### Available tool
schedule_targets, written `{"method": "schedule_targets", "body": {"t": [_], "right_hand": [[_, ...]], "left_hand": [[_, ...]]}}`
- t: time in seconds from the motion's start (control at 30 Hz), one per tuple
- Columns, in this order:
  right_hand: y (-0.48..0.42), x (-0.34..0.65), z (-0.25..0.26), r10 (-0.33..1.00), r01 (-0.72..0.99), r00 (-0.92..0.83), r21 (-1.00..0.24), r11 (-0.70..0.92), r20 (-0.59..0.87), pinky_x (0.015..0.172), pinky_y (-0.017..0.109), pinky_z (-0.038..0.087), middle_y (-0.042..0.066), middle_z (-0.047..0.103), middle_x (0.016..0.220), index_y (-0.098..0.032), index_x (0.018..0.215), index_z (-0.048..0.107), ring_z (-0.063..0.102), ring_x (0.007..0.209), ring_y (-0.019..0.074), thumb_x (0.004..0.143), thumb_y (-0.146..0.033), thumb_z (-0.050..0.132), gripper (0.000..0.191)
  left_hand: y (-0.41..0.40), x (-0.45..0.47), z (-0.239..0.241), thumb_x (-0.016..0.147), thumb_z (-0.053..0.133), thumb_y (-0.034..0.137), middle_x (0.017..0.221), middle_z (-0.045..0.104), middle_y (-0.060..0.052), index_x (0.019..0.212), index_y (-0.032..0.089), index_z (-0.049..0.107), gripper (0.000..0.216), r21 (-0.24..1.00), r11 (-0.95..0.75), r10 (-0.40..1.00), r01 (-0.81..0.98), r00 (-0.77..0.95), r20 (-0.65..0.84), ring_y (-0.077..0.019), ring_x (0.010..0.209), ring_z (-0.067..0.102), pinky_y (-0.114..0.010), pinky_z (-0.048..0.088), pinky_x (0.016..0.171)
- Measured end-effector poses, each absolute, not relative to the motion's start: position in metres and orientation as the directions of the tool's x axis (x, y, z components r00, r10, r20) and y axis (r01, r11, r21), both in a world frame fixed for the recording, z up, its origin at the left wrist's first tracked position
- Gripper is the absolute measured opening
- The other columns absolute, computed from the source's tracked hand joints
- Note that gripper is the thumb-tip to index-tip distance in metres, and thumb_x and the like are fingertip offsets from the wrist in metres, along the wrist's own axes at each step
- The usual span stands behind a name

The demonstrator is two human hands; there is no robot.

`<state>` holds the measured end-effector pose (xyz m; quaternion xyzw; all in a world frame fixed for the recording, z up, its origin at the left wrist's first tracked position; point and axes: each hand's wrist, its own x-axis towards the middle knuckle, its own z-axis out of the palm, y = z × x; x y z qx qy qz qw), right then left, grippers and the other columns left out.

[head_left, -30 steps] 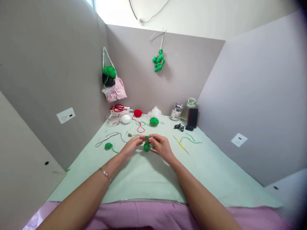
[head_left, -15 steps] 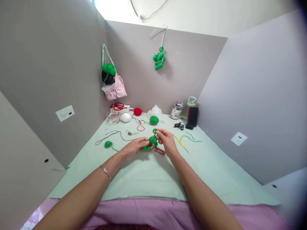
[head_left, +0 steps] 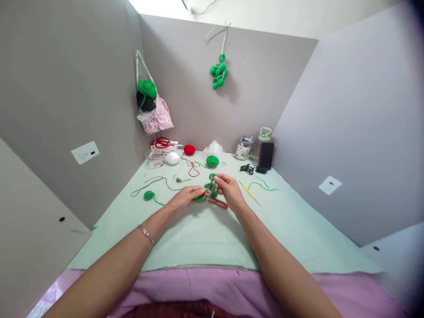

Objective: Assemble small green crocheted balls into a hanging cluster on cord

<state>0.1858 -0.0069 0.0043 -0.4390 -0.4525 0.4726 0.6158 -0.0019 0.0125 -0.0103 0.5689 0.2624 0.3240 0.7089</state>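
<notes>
Head view: the green crocheted piece [head_left: 209,192] is held just above the mint table cover [head_left: 198,238], near mid-table. The left hand [head_left: 185,198] pinches its lower end; the right hand [head_left: 231,190] pinches its top loop. A red loop-shaped item [head_left: 218,203] lies directly beneath; its type cannot be determined. Judged hazards: green strands may snag on that item, and a slack pinch may drop the piece. The yellow crochet hook [head_left: 249,193], near the right hand, could be knocked.

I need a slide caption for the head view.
Left hand and right hand hold a green crocheted piece over the pale green mat.
</notes>
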Motion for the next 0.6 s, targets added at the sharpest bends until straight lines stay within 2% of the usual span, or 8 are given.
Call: {"method": "schedule_targets", "body": {"t": [0.17, 0.4, 0.6], "right_hand": [[-0.0051, 0.1878, 0.0002, 0.980, -0.165, 0.162, -0.976, 0.142, 0.115, 0.045, 0.023, 0.024, -0.005, 0.054, 0.055, -0.016, 0.083, 0.070, 0.037, 0.044, 0.0050, 0.066, -0.044, 0.082, 0.035], [-0.0072, 0.1866, 0.0043, 0.985, -0.169, 0.144, -0.978, 0.119, 0.095, 0.044, 0.022, 0.023, -0.005, 0.055, 0.054, -0.015, 0.083, 0.070, 0.037, 0.045, 0.0046, 0.063, -0.045, 0.083, 0.038], [-0.0077, 0.1856, 0.0037, 0.984, -0.157, 0.148, -0.980, 0.126, 0.103, 0.044, 0.023, 0.024, -0.005, 0.054, 0.055, -0.016, 0.082, 0.069, 0.036, 0.045, 0.0051, 0.065, -0.046, 0.082, 0.037]], "left_hand": [[0.0142, -0.0035, -0.0081, 0.068, 0.083, 0.045, 0.091, 0.070, -0.005, 0.088, 0.017, 0.077, 0.035, 0.973, 0.162, 0.811, -0.163, 0.584, -0.037, -0.0144, 0.081, 0.058, -0.026, 0.041, 0.080], [0.0118, -0.0042, -0.0054, 0.076, 0.075, 0.051, 0.091, 0.070, -0.005, 0.089, 0.017, 0.076, 0.036, 0.981, 0.133, 0.796, -0.140, 0.606, -0.021, -0.0145, 0.080, 0.057, -0.025, 0.041, 0.079], [0.0125, -0.0035, -0.0061, 0.071, 0.080, 0.048, 0.089, 0.071, -0.005, 0.087, 0.016, 0.077, 0.036, 0.978, 0.143, 0.811, -0.149, 0.584, -0.029, -0.0148, 0.078, 0.058, -0.026, 0.040, 0.076]]}}
